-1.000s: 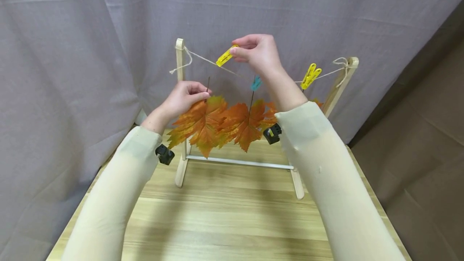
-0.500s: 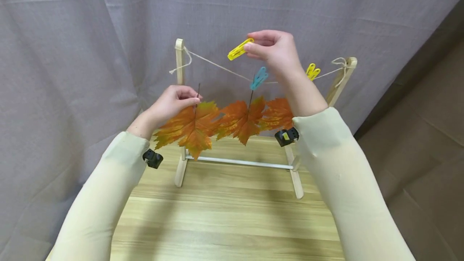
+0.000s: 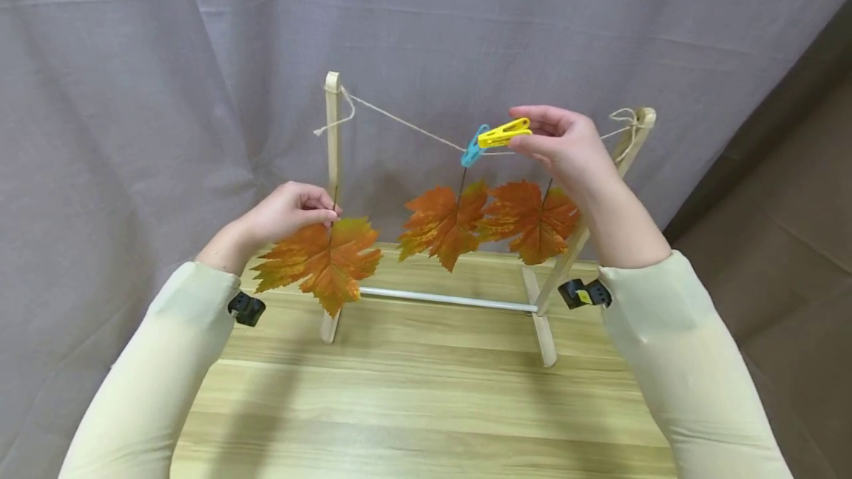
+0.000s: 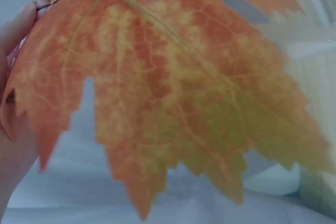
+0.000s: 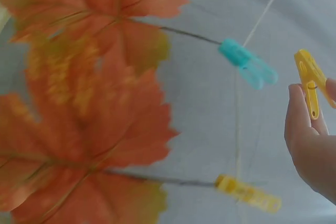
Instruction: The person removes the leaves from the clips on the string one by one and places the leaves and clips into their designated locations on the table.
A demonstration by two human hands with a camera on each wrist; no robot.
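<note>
Left hand (image 3: 282,211) pinches stem of loose orange leaf (image 3: 319,261), held off string (image 3: 399,122), low beside left post of wooden rack (image 3: 330,168). Right hand (image 3: 566,146) pinches yellow peg (image 3: 504,133) by its tail, near string, just beside blue peg (image 3: 473,146). Two leaves hang clipped: middle leaf (image 3: 442,222), right leaf (image 3: 532,219). By the look of it, one leaf off, two left on the line.

I see a pale, unvarnished wooden rack (image 3: 330,168) strung with rough twine (image 3: 399,123). My right hand (image 3: 572,150) pinches a glossy yellow plastic peg (image 3: 504,133); a similar blue peg (image 3: 474,145) looks smooth. The leaf (image 3: 319,261) in my left hand (image 3: 279,214) appears matt, fabric-like, finely veined. The table (image 3: 426,405) is smooth wood grain; the backdrop (image 3: 166,58) is matt grey cloth.
</note>
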